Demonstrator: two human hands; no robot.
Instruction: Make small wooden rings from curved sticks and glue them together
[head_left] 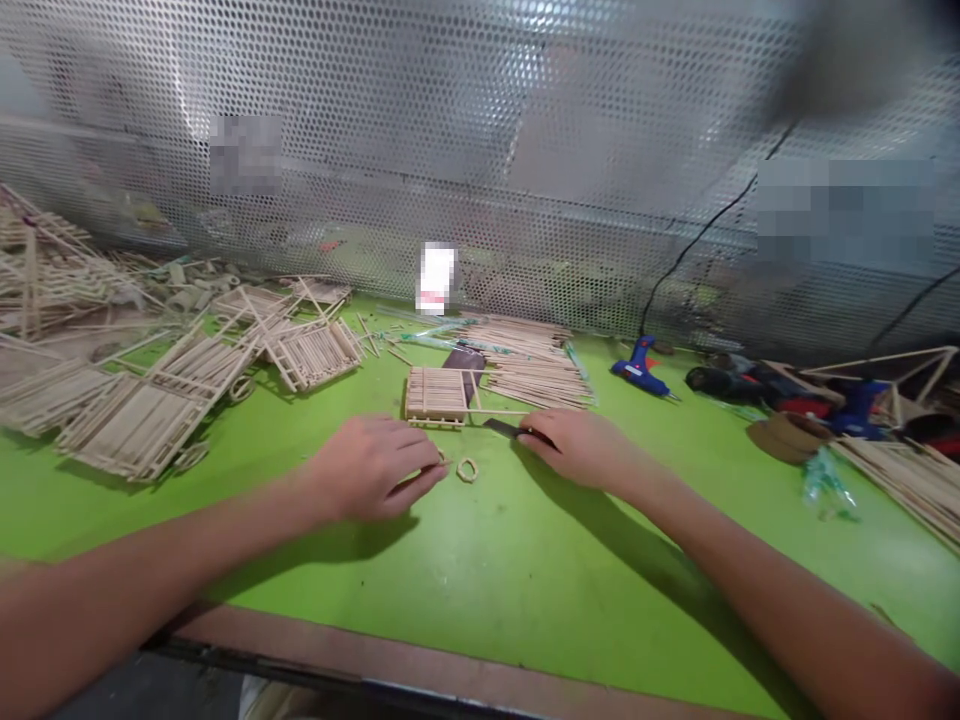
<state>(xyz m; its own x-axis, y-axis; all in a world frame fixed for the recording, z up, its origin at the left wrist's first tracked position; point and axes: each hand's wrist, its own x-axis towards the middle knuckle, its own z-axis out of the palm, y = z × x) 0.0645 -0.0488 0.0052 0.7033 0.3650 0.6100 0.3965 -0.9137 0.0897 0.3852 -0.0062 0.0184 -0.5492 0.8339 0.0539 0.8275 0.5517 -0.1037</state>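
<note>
My left hand (379, 467) is closed, its thumb and fingers pinching a small wooden ring (441, 457) just above the green table. A second wooden ring (467, 470) lies on the table to the right of those fingertips. My right hand (566, 447) is wrapped round a knife (502, 428), its blade pointing left. Between and beyond both hands stands a small cart body (436, 393) made of thin sticks, with long sticks reaching right toward my right hand. A dark block (465, 366) lies behind it.
Stick carts (142, 420) are heaped at the left. Loose sticks (532, 370) lie beyond the cart body. A blue glue gun (643, 370) with a cable stands right of them, and a tape roll (787, 436) lies farther right. Perforated metal (480, 150) closes the back.
</note>
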